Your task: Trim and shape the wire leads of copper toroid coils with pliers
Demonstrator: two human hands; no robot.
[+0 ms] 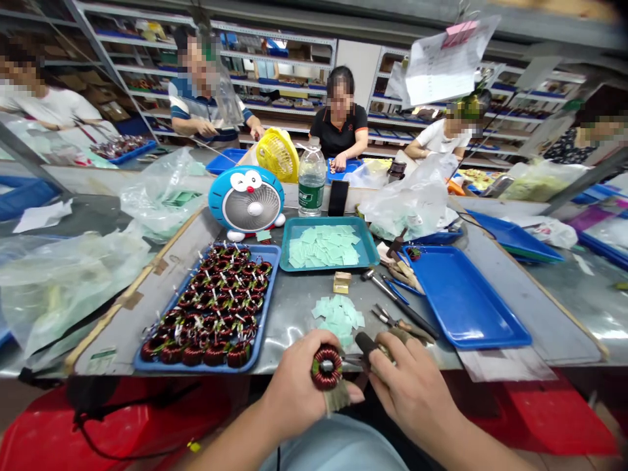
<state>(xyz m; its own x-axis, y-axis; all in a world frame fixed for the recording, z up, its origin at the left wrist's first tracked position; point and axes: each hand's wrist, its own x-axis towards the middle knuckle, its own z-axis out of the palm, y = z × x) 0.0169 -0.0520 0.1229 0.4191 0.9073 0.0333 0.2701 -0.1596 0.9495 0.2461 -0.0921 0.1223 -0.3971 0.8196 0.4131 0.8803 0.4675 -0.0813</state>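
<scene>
Red wire winds around the one coil (327, 367) that I hold upright, pinched between the thumb and fingers of my left grip (301, 379), just in front of the tabletop's (294, 307) near edge. My right grip (409, 376) is closed around one tool (366, 343) with a dark handle, close beside the coil; its thin metal end lies between my two grips, and I cannot tell whether it touches the wire.

To my left sits one blue tray (196, 367) packed with coils like mine, more than twenty, too crowded to count surely; the nearest row has five. To my right lies a second blue tray (471, 294), with one coil (413, 253) in its far left corner. Between them, farther back, one green tray (367, 248) carries a spread of pale green paper slips (324, 245). One loose heap of slips (338, 315) lies nearer me, with one small block (342, 282) just behind it. One hammer (380, 284) rests on the right among several other hand tools, too jumbled to number.

Along the back I see two fans, one blue (220, 203) and one yellow (277, 154), one bottle (312, 180) and one phone (338, 198). Beyond are at least five people.
</scene>
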